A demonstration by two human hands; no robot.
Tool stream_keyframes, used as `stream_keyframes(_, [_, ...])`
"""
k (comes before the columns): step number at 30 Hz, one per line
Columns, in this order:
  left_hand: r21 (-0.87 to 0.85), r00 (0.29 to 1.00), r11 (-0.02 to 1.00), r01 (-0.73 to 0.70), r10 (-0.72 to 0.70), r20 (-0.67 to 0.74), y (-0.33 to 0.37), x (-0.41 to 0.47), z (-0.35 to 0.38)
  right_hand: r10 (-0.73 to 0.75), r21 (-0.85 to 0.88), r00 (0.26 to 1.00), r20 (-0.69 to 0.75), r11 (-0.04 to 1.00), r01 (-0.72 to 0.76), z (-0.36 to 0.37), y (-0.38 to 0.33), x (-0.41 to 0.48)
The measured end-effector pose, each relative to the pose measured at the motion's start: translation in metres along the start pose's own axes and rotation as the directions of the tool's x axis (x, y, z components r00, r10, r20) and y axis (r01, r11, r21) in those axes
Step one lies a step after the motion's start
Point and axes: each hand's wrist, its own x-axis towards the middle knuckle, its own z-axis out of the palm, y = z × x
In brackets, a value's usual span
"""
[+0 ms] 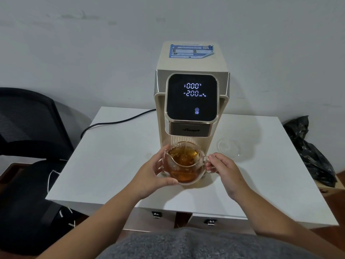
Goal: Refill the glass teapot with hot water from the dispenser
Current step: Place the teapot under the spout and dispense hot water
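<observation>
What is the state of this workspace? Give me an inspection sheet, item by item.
Surface: white table, bare areas look clean.
Job's things: glass teapot under the outlet of the water dispenser, lid off, amber tea inside; display lit, reading 000 and 200 ml.
Clutter: clear glass lid lying on the table right of the dispenser.
Grippers: left hand cups the teapot's body; right hand pinches its handle.
Cables: black power cord runs from the dispenser off the table's left edge; white cord hangs lower left.
Surroundings: black chair left, black plastic bag right, pale wall behind.
</observation>
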Motion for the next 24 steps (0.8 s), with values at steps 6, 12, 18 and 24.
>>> stream_keyframes(6, [0.0, 1.0, 1.0, -0.009, 0.009, 0.002, -0.0016, 0.0012, -0.0006, -0.006, 0.016, 1.0, 0.007, 1.0, 0.006, -0.0001, 0.0011, 0.0008])
stream_keyframes(12, [0.013, 1.0, 1.0, -0.014, 0.014, 0.004, -0.0045, 0.0017, -0.0004, -0.01, 0.017, 1.0, -0.002, 1.0, 0.01, 0.0, 0.002, 0.0011])
stream_keyframes(18, [0.021, 1.0, 1.0, -0.021, 0.021, 0.0, -0.0067, 0.0023, 0.0001, -0.013, 0.018, 1.0, -0.001, 1.0, 0.013, 0.0001, 0.0026, 0.0012])
stream_keyframes(24, [0.002, 1.0, 1.0, -0.021, 0.021, -0.007, -0.007, 0.0024, 0.0002, -0.014, 0.032, 1.0, -0.003, 0.999, 0.014, 0.0008, 0.0022, 0.0012])
